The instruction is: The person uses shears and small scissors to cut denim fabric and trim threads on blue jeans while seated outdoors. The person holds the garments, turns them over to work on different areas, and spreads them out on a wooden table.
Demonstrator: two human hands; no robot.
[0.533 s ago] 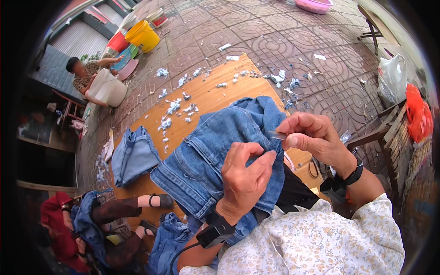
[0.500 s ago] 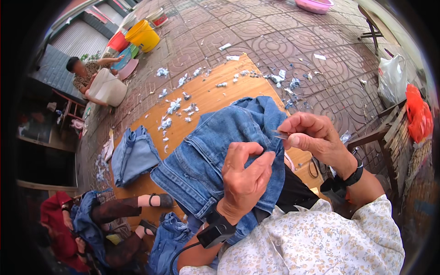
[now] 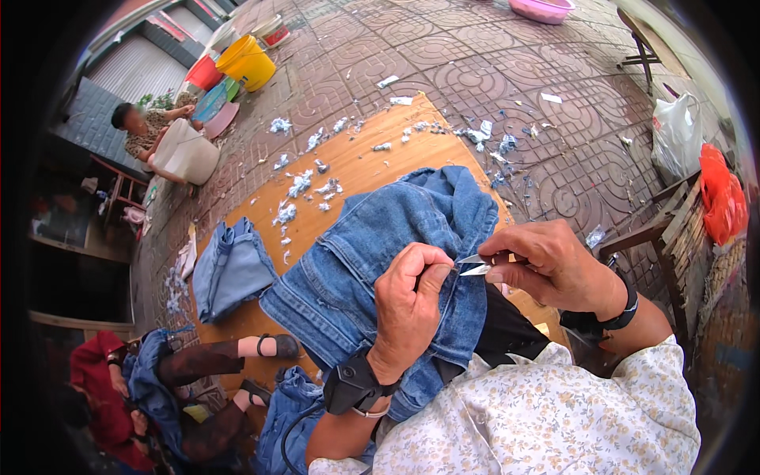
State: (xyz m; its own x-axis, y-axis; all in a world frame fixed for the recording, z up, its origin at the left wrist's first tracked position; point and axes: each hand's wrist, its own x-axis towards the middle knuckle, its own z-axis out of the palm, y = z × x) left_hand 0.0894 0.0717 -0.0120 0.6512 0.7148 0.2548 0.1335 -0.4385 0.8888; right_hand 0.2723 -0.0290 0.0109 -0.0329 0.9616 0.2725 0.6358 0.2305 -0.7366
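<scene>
A blue denim garment [image 3: 396, 229] lies across my lap and the wooden board [image 3: 261, 198]. My right hand [image 3: 546, 265] grips a pair of thread snips [image 3: 475, 270], their two pointed blades spread apart and aimed left. Just left of the blade tips, my left hand [image 3: 408, 297] is closed in a pinch above the denim. What sits between its thumb and forefinger is too small to make out. Folded lighter blue jeans [image 3: 231, 273] rest on the board to the left, and more denim [image 3: 293, 419] lies below them.
Scraps of pale thread [image 3: 301, 184] litter the board and the paving. At lower left a person in red [image 3: 99, 404] holds denim. Farther off, another person [image 3: 146, 134] sits by a white bucket [image 3: 186, 154]. A wooden frame [image 3: 657, 229] with a red bag [image 3: 720, 198] stands right.
My right hand has lowered, and the snips' blades now show spread apart. My left hand's fingers have drawn into a pinch beside the tips. The far person's arm has pulled in.
</scene>
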